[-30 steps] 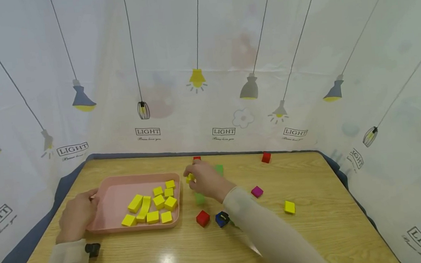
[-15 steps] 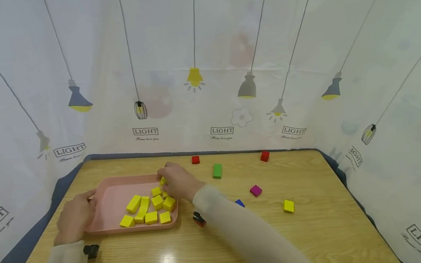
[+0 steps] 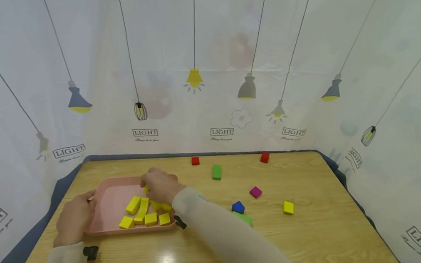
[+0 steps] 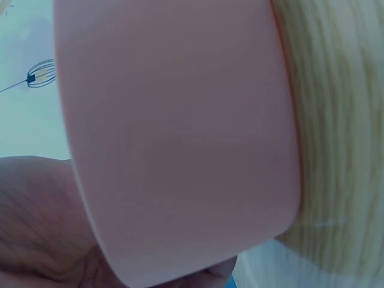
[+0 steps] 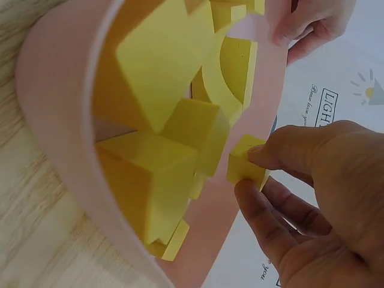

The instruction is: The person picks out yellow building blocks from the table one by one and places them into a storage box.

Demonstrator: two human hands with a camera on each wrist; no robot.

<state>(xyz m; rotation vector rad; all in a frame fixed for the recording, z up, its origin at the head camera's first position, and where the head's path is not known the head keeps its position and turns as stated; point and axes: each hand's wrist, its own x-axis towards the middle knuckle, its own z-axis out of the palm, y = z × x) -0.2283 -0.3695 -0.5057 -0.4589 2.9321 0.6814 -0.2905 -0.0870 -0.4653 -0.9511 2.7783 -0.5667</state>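
My left hand [image 3: 74, 217] grips the left rim of a pink tray [image 3: 113, 200]; the left wrist view shows the tray's outer wall [image 4: 180, 132] up close, with part of the hand behind it. Over the tray's back right part is my right hand [image 3: 160, 187], pinching a small yellow block [image 5: 245, 161] between thumb and fingertips in the right wrist view. Several yellow blocks [image 3: 133, 205] lie in the tray, including an arch-shaped one [image 5: 213, 84]. In the head view my right hand and sleeve cover some of them.
Loose on the wooden table [image 3: 317, 239] are two red blocks [image 3: 195, 161], a green block [image 3: 217, 172], a magenta block [image 3: 255, 192], a blue block [image 3: 238, 207], a partly covered green piece [image 3: 243, 218] and a yellow block [image 3: 288, 207]. A lamp-printed cloth [image 3: 178, 109] hangs behind.
My right hand has moved left from the table beside the tray to over the tray, carrying the yellow block. My left hand has stayed on the tray's rim.
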